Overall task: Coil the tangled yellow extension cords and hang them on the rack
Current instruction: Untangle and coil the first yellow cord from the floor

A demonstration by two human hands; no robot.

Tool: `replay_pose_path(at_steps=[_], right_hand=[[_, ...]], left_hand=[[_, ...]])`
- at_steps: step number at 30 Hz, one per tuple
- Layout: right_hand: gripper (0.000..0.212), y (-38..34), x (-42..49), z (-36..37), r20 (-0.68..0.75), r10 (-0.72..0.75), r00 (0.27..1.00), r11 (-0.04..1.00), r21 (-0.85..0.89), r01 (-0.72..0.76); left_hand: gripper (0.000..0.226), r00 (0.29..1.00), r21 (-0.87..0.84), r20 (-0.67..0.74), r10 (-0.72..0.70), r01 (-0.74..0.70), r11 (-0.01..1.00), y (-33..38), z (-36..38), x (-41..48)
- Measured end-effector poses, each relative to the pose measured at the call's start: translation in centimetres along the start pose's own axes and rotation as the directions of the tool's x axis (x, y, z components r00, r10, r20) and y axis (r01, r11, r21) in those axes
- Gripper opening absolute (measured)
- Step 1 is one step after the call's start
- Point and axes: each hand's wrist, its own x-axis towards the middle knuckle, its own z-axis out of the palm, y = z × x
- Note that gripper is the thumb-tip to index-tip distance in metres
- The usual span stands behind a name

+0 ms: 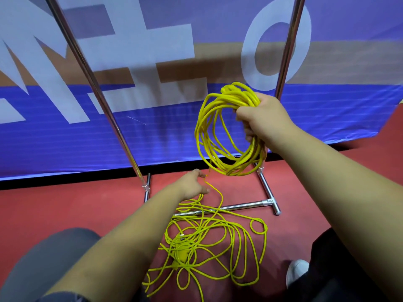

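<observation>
Head view: rack (237,207) top cut off; plug in tangle (196,243) unclear.

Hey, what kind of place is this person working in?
Probably a sports hall or event venue, though that is a guess. The floor is smooth red court-type surfacing, and a big blue banner with large white letters runs along its edge behind the metal rack.

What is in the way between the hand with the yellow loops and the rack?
Nothing visible. The right hand holds the coil in open air beside the rack's upright pole. The rack's top bar is out of view, so I can't tell there.
</observation>
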Motion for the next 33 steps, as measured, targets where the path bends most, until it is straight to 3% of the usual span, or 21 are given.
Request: replay_pose_path(at_steps=[5, 9, 16, 19, 22, 25, 28, 33], right_hand=[[0.013, -0.4, 0.3, 0.2, -0.052, -0.049, 0.997, 0.995, 0.080, 0.053], [0.016, -0.6, 0.3, 0.1, -0.069, -0.075, 0.995, 0.983, 0.162, 0.085], [0.014, -1.1, 0.3, -0.5, -0.105, -0.022, 0.994, 0.912, 0.405, 0.063], [0.016, -1.4, 0.2, -1.1, -0.086, 0.017, 0.996, 0.869, 0.495, 0.028], [0.021, -1.7, 0.0, -1.7, -0.069, 0.019, 0.997, 0.852, 0.523, 0.020], [0.019, -1.8, -0.1, -1.9, -0.053, 0.001, 0.999, 0.856, 0.516, 0.026], [0.020, -1.9, -0.2, -2.0, -0.042, -0.011, 0.999, 0.859, 0.512, 0.031], [0.014, -1.7, -0.1, -2.4, -0.084, -0.013, 0.996, 0.871, 0.488, 0.053]], left_hand=[[0.075, 0.999, 0.228, 0.051, -0.018, 0.006, 0.974, -1.0, 0.7, 1.0], [0.080, 0.999, 0.196, 0.002, 0.041, -0.040, 0.980, -0.3, 0.4, 1.8], [0.089, 0.989, 0.113, 0.128, 0.075, -0.090, 0.990, 0.8, 1.1, 3.1], [0.083, 0.996, 0.156, 0.056, 0.074, -0.082, 0.984, 1.2, 1.2, 3.4], [0.077, 0.999, 0.187, 0.002, 0.038, -0.038, 0.982, 2.1, 1.3, 3.3], [0.088, 0.998, 0.185, 0.031, 0.045, -0.050, 0.982, 3.2, 1.3, 3.4], [0.087, 0.994, 0.103, 0.033, 0.100, -0.103, 0.989, 4.7, 1.3, 3.4], [0.056, 0.991, -0.103, -0.081, 0.107, -0.115, 0.988, 5.6, 2.3, 3.7]])
